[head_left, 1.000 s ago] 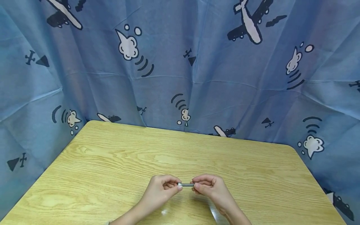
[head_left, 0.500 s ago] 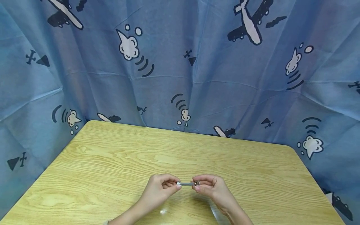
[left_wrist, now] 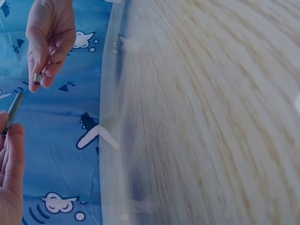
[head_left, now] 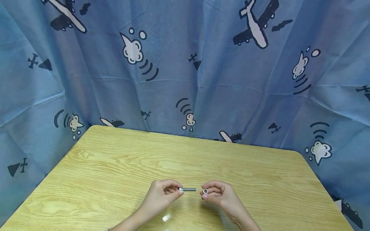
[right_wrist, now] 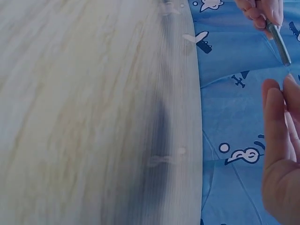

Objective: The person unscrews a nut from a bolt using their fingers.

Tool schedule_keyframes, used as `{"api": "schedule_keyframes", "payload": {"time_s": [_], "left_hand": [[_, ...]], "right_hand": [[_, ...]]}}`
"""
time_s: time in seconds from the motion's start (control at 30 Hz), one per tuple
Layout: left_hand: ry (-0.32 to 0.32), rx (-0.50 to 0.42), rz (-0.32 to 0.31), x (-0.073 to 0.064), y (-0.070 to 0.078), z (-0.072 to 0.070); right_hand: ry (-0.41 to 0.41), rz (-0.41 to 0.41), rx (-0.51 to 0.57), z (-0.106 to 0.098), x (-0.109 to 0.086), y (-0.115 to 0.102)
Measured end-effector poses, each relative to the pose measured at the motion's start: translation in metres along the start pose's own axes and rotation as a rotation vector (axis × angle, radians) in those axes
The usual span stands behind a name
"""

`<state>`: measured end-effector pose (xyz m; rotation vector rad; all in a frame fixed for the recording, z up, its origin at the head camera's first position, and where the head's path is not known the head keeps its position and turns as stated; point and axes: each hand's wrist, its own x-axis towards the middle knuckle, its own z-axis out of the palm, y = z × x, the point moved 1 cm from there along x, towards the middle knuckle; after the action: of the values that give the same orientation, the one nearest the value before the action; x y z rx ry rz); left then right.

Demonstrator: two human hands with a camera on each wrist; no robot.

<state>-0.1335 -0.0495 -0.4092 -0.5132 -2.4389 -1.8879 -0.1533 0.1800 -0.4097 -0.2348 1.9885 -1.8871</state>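
My left hand (head_left: 163,195) pinches a silvery bolt (head_left: 189,189) by its head end, between thumb and fingers. The shank lies level, its free end pointing at the right hand. My right hand (head_left: 221,195) holds a small metal nut (head_left: 205,191) between thumb and fingertips, its hole showing in the head view. A short gap separates nut and bolt tip. In the left wrist view the nut (left_wrist: 37,78) peeks from the right fingertips, with the bolt (left_wrist: 14,112) below it. The right wrist view shows the bolt (right_wrist: 278,43), while the nut is hidden behind fingers.
Both hands are over a wood-grain table (head_left: 115,160) near its front. Behind and beside it hangs a blue curtain (head_left: 167,57) printed with planes and clouds. A bright reflection lies on the tabletop below the left hand.
The nut has come away from the bolt's end as my right hand moved right. My left hand shifted slightly left with the bolt.
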Motion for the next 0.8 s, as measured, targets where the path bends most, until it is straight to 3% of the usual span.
{"api": "schedule_keyframes", "payload": {"time_s": [0.23, 0.8], "left_hand": [[-0.009, 0.035, 0.0, 0.0, -0.003, -0.002], [-0.063, 0.137, 0.044, 0.004, -0.024, -0.002]], "right_hand": [[0.026, 0.018, -0.073, -0.003, -0.002, 0.001], [-0.048, 0.057, -0.17, -0.011, 0.009, 0.022]]}}
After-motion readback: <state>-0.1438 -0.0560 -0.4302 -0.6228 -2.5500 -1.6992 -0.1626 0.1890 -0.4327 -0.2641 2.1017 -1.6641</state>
